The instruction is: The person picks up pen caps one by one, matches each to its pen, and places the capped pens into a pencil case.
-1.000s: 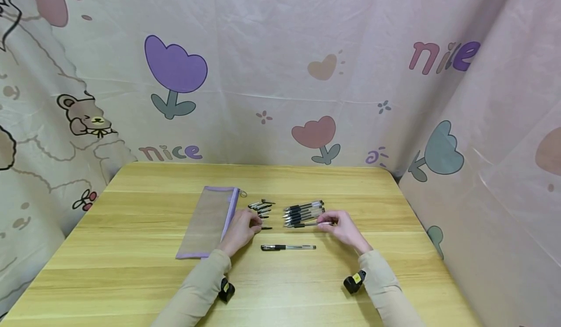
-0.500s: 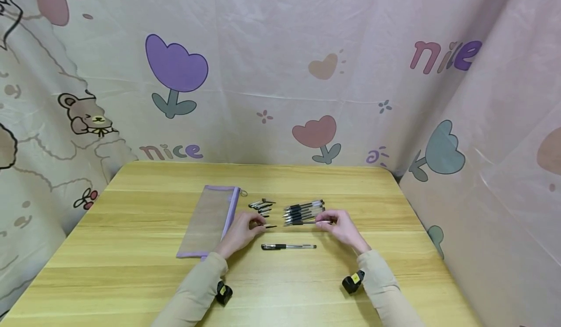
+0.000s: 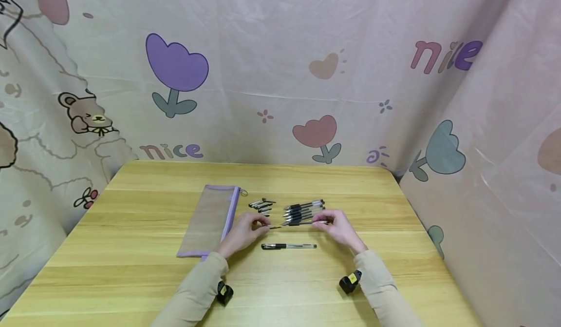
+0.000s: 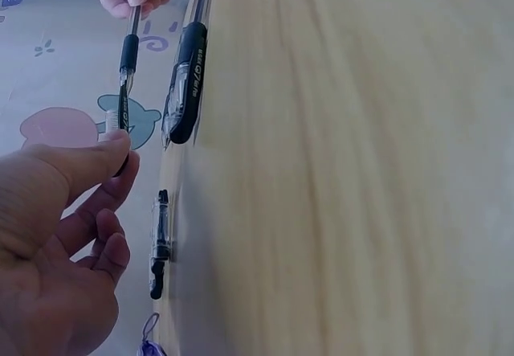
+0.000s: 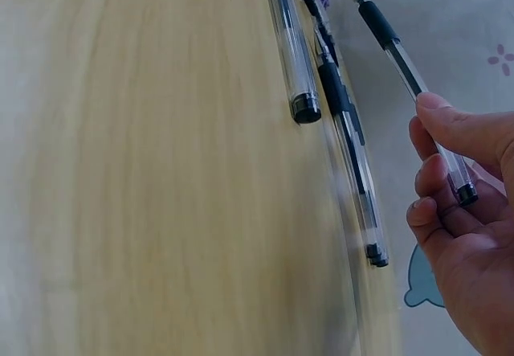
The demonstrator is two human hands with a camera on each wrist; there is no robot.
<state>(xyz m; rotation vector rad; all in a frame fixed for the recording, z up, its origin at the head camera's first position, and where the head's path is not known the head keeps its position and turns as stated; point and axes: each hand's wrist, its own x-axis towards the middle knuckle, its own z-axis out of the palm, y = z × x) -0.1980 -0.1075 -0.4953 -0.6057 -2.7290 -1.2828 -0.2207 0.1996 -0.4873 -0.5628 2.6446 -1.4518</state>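
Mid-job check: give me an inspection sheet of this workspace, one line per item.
Surface: wood-grain table, light-coloured.
Job's things: cap and uncapped pen held with ends close, contact unclear; loose caps, row of uncapped pens and one capped pen on the table.
Clutter: mesh pouch lying flat, left of the loose caps.
Hands: left hand pinches the cap; right hand holds the uncapped pen.
Cables: nothing seen.
Surroundings: printed cloth behind and at both sides.

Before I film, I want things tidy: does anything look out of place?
Only mildly: one capped clear plastic pen with black grip lies alone in front of the row of uncapped clear pens. No spill or damage shows.
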